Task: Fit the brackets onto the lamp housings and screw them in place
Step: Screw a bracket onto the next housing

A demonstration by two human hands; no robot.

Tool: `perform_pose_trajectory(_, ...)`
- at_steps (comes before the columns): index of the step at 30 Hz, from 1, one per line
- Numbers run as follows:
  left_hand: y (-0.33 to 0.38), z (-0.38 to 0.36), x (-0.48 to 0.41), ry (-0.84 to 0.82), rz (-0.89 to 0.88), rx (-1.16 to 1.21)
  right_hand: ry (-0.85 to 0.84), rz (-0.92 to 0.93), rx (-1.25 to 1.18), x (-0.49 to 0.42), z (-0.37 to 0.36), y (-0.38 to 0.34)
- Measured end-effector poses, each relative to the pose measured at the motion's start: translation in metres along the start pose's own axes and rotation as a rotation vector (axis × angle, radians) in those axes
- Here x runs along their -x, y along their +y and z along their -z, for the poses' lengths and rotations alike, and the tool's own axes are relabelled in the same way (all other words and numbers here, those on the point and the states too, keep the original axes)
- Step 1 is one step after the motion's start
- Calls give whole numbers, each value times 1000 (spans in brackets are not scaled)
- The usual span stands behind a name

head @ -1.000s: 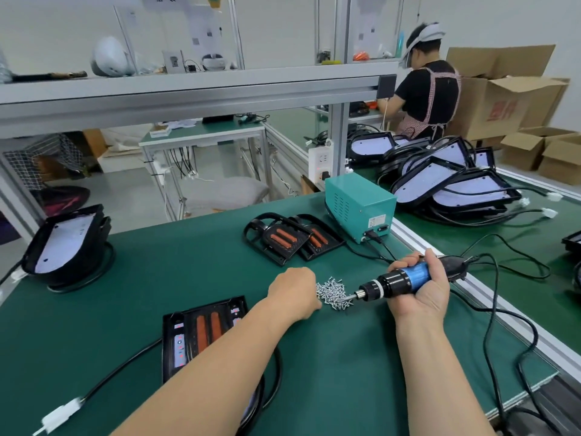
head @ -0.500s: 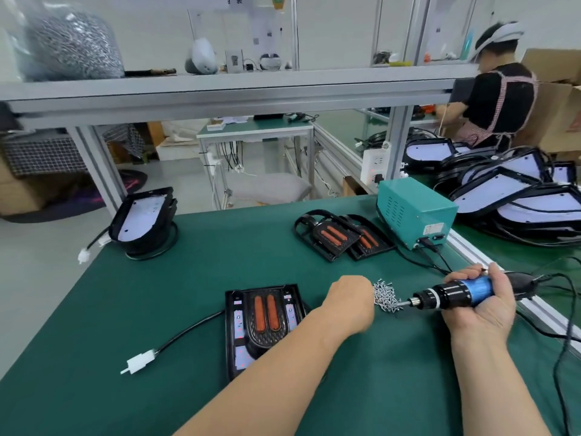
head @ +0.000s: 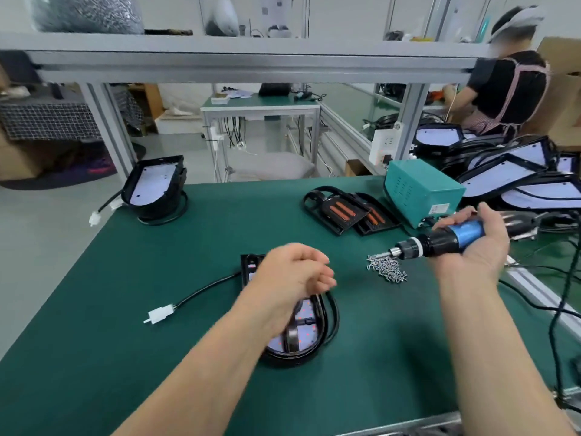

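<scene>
Item 1. Left hand (head: 295, 275): held above the near lamp housing (head: 303, 336), fingers (head: 323, 278) curled in toward the palm. It is blurred, so I cannot tell if anything small is pinched in it.

Item 2. Near lamp housing: black, lying flat on the green surface (head: 94, 341), with much of it hidden by the left forearm. Its black cable runs left to a white connector (head: 158, 313).

Item 3. Right hand (head: 471, 247): fingers wrapped round the electric screwdriver (head: 440, 239) (black body, blue band). The tool is held level, bit pointing left, tip at the far edge of the screw pile (head: 386, 269).

Item 4. Screw pile: small silver screws loose on the surface, between the two hands.

Item 5. Pair of black units (head: 342, 210) with orange strips: they overlap each other, beyond the screws and just beside the teal power box (head: 421, 191).

Item 6. Housing stack (head: 154, 187): at the far left corner, white face tilted up.

Item 7. More housings (head: 518, 180): heaped on the next bench to the right.

Item 8. A person in a black top (head: 509, 89): at the rear right, back turned.
</scene>
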State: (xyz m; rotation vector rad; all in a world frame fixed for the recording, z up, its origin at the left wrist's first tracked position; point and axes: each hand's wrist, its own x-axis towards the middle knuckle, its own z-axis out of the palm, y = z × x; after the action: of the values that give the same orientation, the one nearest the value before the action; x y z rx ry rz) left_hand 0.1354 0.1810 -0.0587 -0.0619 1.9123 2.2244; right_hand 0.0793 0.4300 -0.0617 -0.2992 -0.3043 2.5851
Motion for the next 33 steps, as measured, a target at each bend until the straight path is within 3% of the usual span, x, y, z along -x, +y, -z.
perform_pose_trajectory(2, 9, 33, -9, 230, -128, -237, -62, 38, 101, 9, -20, 13)
perform_pose_trajectory(4, 8, 60, -17, 413, -315, -685, -98, 63, 185, 15, -36, 29)
perform_pose_trajectory(7, -9, 82, -26, 423, -513, -1042, -150, 87, 326, 20, -52, 57)
perform_pose_trajectory(9, -24, 92, -30, 458, -458, -991, -181, 103, 402, 23, -59, 75)
perform_pose_trajectory(11, -33, 99, -33, 580, -208, -502, -219, 117, 449, 25, -64, 90)
perform_pose_trajectory(13, -38, 105, -33, 573, 27, 52, -248, 128, 493, 26, -66, 101)
perform_pose_trajectory(14, -39, 109, -32, 551, 96, 217, -259, 137, 521, 26, -66, 105)
perform_pose_trajectory(17, -31, 122, -29, 465, 177, 383, -286, 155, 595, 28, -65, 117)
perform_pose_trajectory(19, -27, 126, -28, 377, 202, 213, -295, 156, 635, 31, -63, 124)
perform_pose_trajectory(22, -23, 115, -22, 274, 221, -390, -315, 152, 679, 35, -61, 130)
perform_pose_trajectory(24, -24, 101, -18, 257, 165, -653, -327, 156, 698, 36, -60, 132)
perform_pose_trajectory(28, -29, 87, -25, 175, 167, -771, -335, 171, 729, 37, -60, 133)
perform_pose_trajectory(33, -31, 85, -28, 157, 173, -735, -335, 171, 748, 36, -55, 132)
